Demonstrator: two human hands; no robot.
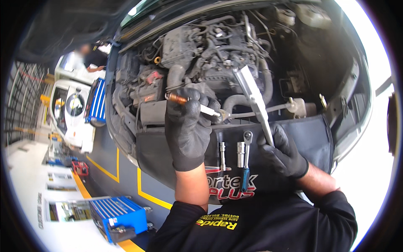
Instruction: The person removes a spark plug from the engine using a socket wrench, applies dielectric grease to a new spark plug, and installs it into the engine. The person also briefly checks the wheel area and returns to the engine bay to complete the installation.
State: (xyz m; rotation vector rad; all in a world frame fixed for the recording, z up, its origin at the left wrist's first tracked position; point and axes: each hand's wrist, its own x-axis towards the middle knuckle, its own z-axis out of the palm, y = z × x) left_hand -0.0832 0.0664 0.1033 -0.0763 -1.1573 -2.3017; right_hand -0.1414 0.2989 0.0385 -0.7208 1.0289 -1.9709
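In front of the engine, my left hand (189, 130), in a black glove, is closed around a spark plug (209, 110). The plug's white body points right, and a coppery coiled part (178, 98) sticks out on the other side of the fingers. My right hand (287, 153), also gloved, grips the lower end of a long flat silver tool (255, 96); its exact kind is unclear. Below and between the hands, a ratchet (247, 155) with a blue handle, a socket (240, 154) and a slim socket extension (222, 155) lie on a black fender cover (294, 126).
The open engine bay holds the engine (222, 63), a battery (147, 90) and a pale reservoir (297, 107). Blue tool carts (119, 214) stand on the floor at left, near a white car (73, 109). Another person (94, 59) is at the far left.
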